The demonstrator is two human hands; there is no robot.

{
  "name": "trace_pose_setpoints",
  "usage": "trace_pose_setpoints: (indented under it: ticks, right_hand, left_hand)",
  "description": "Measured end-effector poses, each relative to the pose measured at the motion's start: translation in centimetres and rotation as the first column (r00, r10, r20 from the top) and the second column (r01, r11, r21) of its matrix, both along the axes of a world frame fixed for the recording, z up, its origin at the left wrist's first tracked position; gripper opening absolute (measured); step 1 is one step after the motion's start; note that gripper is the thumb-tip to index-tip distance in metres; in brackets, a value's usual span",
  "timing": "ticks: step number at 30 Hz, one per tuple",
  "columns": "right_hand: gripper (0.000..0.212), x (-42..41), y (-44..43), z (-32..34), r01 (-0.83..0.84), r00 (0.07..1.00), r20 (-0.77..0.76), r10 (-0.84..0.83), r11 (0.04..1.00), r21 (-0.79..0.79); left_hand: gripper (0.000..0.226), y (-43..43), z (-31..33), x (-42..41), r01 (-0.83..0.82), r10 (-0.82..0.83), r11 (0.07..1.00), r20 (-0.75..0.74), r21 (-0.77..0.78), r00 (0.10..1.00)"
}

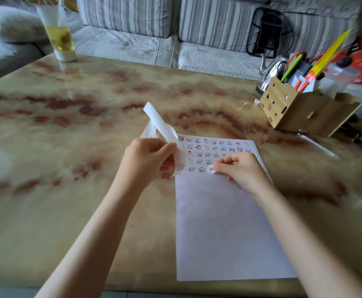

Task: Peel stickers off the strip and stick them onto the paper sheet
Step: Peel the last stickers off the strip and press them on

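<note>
A white paper sheet (225, 222) lies on the marble table, its far part covered with several rows of small cartoon stickers (208, 151). My left hand (147, 160) grips a curling white backing strip (160, 127) that loops up above the sheet's far left corner. My right hand (240, 168) rests on the sheet with fingers curled, and its fingertips pinch a round white sticker (211, 169) with red marks at the end of the lowest sticker row. Whether the sticker lies flat on the paper I cannot tell.
The marble table (68, 147) reaches to a striped sofa (175, 29) behind. A wooden organiser (293, 108) with pens, scissors and a yellow ruler stands at the far right. A tall cup of yellow drink (62, 37) stands at the far left.
</note>
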State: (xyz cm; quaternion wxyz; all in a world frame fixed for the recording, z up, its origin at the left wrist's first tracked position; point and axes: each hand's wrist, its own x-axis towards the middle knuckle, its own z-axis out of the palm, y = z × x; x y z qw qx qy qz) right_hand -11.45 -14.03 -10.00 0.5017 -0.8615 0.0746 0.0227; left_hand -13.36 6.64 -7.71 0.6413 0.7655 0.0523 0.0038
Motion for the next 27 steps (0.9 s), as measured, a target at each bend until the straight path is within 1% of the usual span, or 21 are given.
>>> trace_pose_setpoints:
  ticks: [7, 10, 15, 22, 27]
  right_hand:
    - [0.009, 0.1, 0.1, -0.5, 0.018, 1.000, 0.023, -0.018, 1.000, -0.005]
    - [0.012, 0.2, 0.1, -0.8, 0.023, 0.999, 0.040, -0.022, 0.999, -0.033]
    - [0.006, 0.6, 0.1, -1.5, 0.047, 0.998, 0.056, -0.043, 0.997, -0.068]
    - [0.006, 0.8, -0.1, -2.1, 0.036, 0.995, 0.094, -0.022, 0.988, -0.148]
    - [0.010, 0.6, -0.5, -2.2, 0.008, 0.994, 0.113, 0.005, 0.993, -0.116]
  left_hand:
    - [0.018, 0.1, -0.1, 0.1, 0.001, -0.001, 1.000, 0.009, 0.008, 1.000]
    - [0.018, 0.0, 0.0, 0.0, 0.000, 0.000, 1.000, 0.007, -0.001, 1.000]
    - [0.019, 0.1, -0.2, 0.1, -0.002, 0.002, 1.000, 0.018, 0.009, 1.000]
    - [0.020, 0.1, -0.2, 0.2, 0.000, -0.001, 1.000, 0.030, 0.004, 1.000]
    - [0.019, 0.2, -0.4, 0.3, 0.002, -0.002, 1.000, 0.033, -0.001, 0.999]
